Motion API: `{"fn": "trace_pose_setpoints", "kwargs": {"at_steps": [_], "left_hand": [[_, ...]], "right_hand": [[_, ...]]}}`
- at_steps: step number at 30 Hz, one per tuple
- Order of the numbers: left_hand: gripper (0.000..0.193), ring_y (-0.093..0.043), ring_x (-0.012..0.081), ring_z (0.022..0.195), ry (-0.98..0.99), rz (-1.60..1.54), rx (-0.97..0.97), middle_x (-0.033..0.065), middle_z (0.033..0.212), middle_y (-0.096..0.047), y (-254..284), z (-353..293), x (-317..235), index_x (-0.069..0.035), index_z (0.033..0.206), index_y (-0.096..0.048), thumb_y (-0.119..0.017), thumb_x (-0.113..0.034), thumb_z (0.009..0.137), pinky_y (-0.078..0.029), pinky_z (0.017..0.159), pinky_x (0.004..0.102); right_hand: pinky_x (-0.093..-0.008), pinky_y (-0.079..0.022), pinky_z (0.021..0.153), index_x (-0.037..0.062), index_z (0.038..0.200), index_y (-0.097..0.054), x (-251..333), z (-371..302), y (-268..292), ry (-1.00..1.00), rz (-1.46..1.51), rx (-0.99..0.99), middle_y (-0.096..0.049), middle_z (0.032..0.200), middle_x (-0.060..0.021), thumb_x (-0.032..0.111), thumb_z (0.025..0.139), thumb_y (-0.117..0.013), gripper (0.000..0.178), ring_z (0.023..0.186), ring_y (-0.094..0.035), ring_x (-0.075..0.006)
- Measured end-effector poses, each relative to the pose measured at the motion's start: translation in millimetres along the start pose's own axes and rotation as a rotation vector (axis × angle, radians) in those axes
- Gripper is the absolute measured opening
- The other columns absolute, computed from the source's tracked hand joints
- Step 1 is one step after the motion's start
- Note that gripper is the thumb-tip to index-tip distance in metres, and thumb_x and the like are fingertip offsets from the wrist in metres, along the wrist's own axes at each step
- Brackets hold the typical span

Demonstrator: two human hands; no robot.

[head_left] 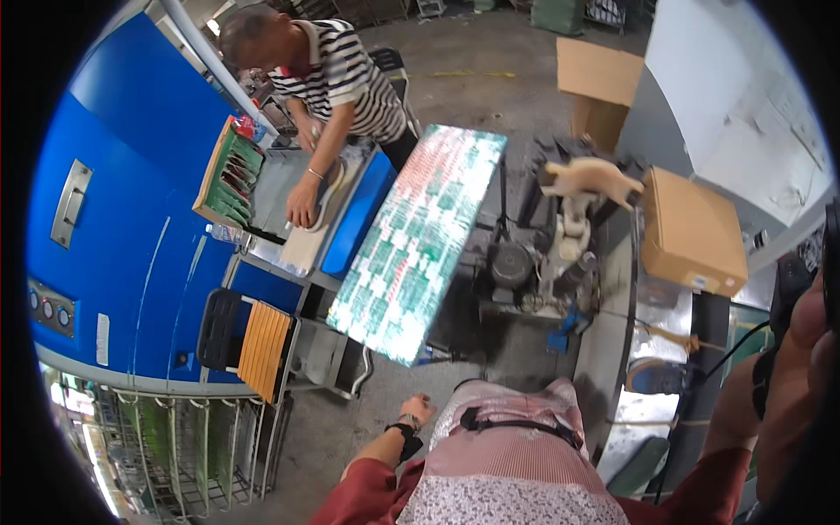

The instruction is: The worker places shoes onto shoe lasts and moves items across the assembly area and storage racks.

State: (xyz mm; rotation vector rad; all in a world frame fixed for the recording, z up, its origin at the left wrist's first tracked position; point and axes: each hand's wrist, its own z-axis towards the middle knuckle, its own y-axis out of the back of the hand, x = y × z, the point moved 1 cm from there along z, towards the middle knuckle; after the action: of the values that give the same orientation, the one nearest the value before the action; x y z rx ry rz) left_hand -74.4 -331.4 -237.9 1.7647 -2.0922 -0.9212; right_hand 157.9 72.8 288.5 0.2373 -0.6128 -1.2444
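Note:
Beside my apron, my left hand (418, 409) hangs low with its fingers curled in and nothing seen in it; a watch and a black band circle that wrist. It is nearest to the slanted board (411, 254) with a green, white and red patterned surface, and does not touch it. Raised very close at the right rim is my right hand (809, 328), dark and partly cut off. Its fingers are mostly hidden, so I cannot tell what they hold. A black strap-like piece (761, 385) lies along that forearm.
Across the board, a person (350, 79) in a striped shirt works at a bench by a blue machine (122, 192). A folding chair (265, 350) stands left. A motorised machine (560, 245), a cardboard box (696, 232) and a metal shelf (643, 429) line the right.

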Motion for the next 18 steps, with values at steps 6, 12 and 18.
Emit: {"fn": "trace_pose_setpoints", "kwargs": {"at_steps": [6,12,18], "left_hand": [[0.056,-0.067,0.0374,0.115,-0.287,-0.077,0.003,0.0207,0.122,-0.071,59,51,-18,-0.005,0.128,-0.066,-0.068,-0.038,0.083,-0.053,0.100,0.0445],[0.045,-0.068,0.0395,0.100,-0.740,-0.356,-0.127,0.0200,0.113,-0.073,60,141,19,-0.008,0.126,-0.065,-0.063,-0.041,0.096,-0.053,0.090,0.0471],[0.039,-0.069,0.0336,0.094,-0.663,-0.230,-0.277,0.0168,0.099,-0.072,177,85,1,-0.003,0.119,-0.060,-0.062,-0.036,0.097,-0.056,0.086,0.0463]], "right_hand": [[-0.0340,-0.051,0.078,0.0022,0.110,-0.064,-4,80,-54,0.143,-0.188,0.009,-0.067,0.107,-0.0129,0.017,0.091,-0.070,0.025,0.095,-0.066,-0.0227],[-0.0339,-0.050,0.076,0.0030,0.107,-0.064,21,164,19,0.418,-0.631,-0.093,-0.068,0.105,-0.0119,0.017,0.091,-0.070,0.022,0.093,-0.066,-0.0230],[-0.0337,-0.050,0.074,0.0038,0.104,-0.064,101,177,42,0.366,-0.628,-0.273,-0.068,0.103,-0.0109,0.017,0.090,-0.070,0.019,0.090,-0.066,-0.0233]]}}
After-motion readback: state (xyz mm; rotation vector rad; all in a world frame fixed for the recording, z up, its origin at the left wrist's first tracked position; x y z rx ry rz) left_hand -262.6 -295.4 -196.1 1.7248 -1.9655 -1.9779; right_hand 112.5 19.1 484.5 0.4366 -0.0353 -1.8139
